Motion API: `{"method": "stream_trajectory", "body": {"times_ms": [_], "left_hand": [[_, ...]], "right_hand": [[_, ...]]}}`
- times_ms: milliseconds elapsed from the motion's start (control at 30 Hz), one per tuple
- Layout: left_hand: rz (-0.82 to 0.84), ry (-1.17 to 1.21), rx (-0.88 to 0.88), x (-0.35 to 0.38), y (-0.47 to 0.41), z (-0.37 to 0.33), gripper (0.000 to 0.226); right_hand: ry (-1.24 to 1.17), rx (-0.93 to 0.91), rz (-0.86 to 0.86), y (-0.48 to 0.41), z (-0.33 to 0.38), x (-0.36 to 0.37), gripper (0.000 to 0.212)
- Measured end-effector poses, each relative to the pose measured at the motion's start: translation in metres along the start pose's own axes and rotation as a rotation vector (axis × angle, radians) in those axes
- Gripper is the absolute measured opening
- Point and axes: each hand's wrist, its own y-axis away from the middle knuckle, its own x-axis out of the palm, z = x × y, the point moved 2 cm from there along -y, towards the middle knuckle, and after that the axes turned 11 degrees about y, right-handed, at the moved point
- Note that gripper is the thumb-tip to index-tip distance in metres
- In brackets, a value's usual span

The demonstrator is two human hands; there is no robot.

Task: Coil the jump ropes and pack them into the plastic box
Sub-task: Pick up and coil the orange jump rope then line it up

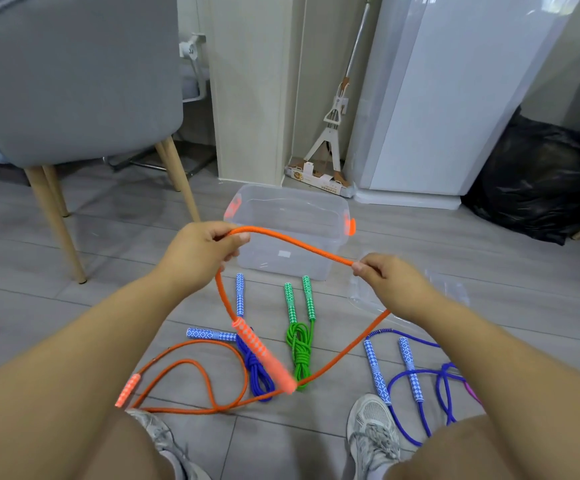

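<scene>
**Orange rope held up between two hands, box open beyond**

The left hand [202,251] is clenched around the orange jump rope [292,242], fingers curled over the cord. The right hand [389,282] pinches the same cord between thumb and fingertips. Between the hands the rope arches up in front of the plastic box [333,216].

From the left hand a short length drops to an orange handle [264,355] that hangs clear of the floor (it shows slightly blurred). From the right hand the cord slants down to the floor [143,271], loops there, and ends at the second orange handle [128,389], which lies near the left shoe [157,434].

The clear box stands lidless on the floor beyond the hands, with orange latches at its ends. Just beside it to the right lies a transparent sheet-like piece [448,289]; what it is cannot be told.

Below the hands lie a bundled blue rope [257,372] and a bundled green rope [299,348], side by side. A loose blue rope [416,375] sprawls beside the right shoe [373,434].

A grey chair [74,81] stands at left, a mop [333,123] leans behind the box, and a black bag [538,178] sits at right.
</scene>
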Motion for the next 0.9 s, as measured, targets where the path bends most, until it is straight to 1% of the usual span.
{"method": "stream_trajectory", "body": {"times_ms": [100, 167, 200, 267, 333, 433, 500, 567, 600, 633, 700, 733, 833, 900], "left_hand": [[0.054, -0.055, 0.006, 0.010, 0.000, -0.002, 0.021], [0.101, 0.017, -0.038, 0.016, 0.000, -0.003, 0.022], [0.115, 0.047, -0.055, 0.018, 0.000, -0.003, 0.022], [0.137, 0.093, -0.086, 0.022, 0.000, -0.006, 0.017], [0.164, 0.176, -0.101, 0.026, 0.002, -0.010, 0.005], [0.169, 0.279, -0.129, 0.030, 0.006, -0.018, 0.016], [0.170, 0.341, -0.161, 0.033, 0.008, -0.021, 0.014], [0.182, 0.379, -0.184, 0.035, 0.009, -0.026, 0.008], [0.194, 0.402, -0.191, 0.036, 0.010, -0.028, 0.005], [0.201, 0.418, -0.197, 0.036, 0.010, -0.029, 0.008], [0.193, 0.415, -0.192, 0.034, 0.008, -0.030, 0.016], [0.185, 0.384, -0.176, 0.031, 0.007, -0.029, 0.017], [0.217, 0.225, -0.080, 0.022, 0.004, -0.024, 0.017], [0.279, 0.182, -0.018, 0.018, 0.006, -0.025, 0.011]], "right_hand": [[-0.074, 0.030, -0.057, -0.001, 0.005, -0.002, 0.026], [-0.206, 0.057, -0.071, -0.002, 0.012, -0.002, 0.013], [-0.272, 0.064, -0.065, -0.003, 0.017, -0.002, 0.011], [-0.370, 0.043, -0.028, -0.003, 0.027, 0.001, 0.016], [-0.426, -0.007, 0.023, -0.002, 0.038, 0.006, 0.025], [-0.473, -0.082, 0.061, -0.004, 0.054, 0.011, 0.037], [-0.512, -0.124, 0.090, -0.005, 0.064, 0.013, 0.043], [-0.517, -0.163, 0.140, -0.006, 0.073, 0.016, 0.039], [-0.491, -0.184, 0.160, -0.006, 0.076, 0.018, 0.034], [-0.456, -0.208, 0.179, -0.007, 0.079, 0.019, 0.026], [-0.418, -0.238, 0.219, -0.008, 0.082, 0.022, 0.010], [-0.423, -0.223, 0.233, -0.008, 0.082, 0.023, 0.009], [-0.439, -0.154, 0.261, -0.009, 0.077, 0.024, 0.014], [-0.446, -0.127, 0.289, -0.008, 0.072, 0.025, 0.019]]}}
